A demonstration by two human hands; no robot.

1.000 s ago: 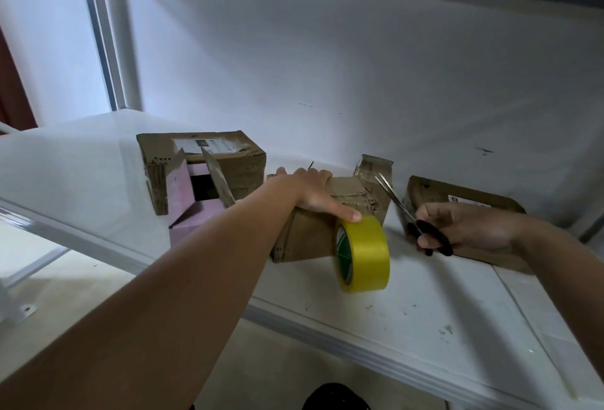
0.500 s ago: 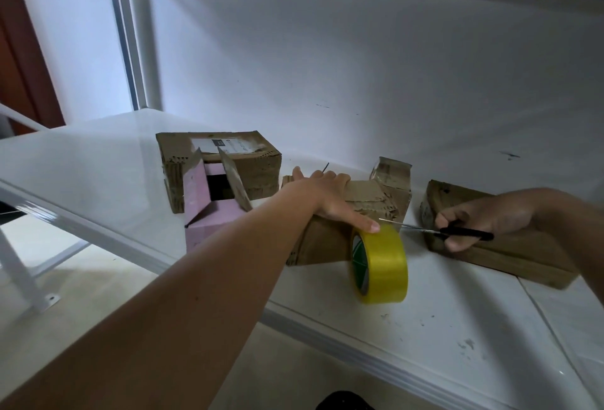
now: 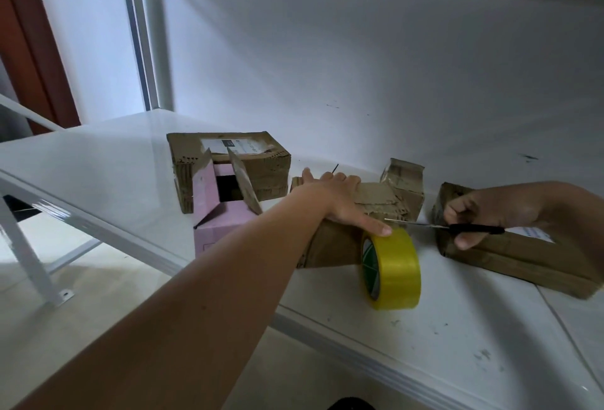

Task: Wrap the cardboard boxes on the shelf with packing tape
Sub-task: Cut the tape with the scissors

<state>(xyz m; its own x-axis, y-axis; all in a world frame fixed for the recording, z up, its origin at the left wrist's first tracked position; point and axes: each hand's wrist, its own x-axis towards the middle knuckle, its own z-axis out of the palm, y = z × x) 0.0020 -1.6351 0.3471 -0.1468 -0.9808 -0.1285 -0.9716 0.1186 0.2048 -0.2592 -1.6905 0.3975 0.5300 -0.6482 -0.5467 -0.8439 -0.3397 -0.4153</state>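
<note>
Since a second ago my right hand [image 3: 483, 213] has swung the scissors [image 3: 457, 228] level, tips at 3 o'clock of the roll [image 3: 392, 269]. Left hand [image 3: 340, 203] lies flat on the middle box [image 3: 346, 239]. Cutting step, I judge: next, snip the tape.

A storeroom or packing area: a white metal shelving unit [image 3: 425, 328] against a plain white wall [image 3: 359, 66], bearing worn cardboard boxes [image 3: 258, 161], above bare floor [image 3: 81, 285].

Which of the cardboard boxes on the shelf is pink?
The open pink box at the shelf's front edge, left of the left hand; the other three boxes are plain brown cardboard.
</note>
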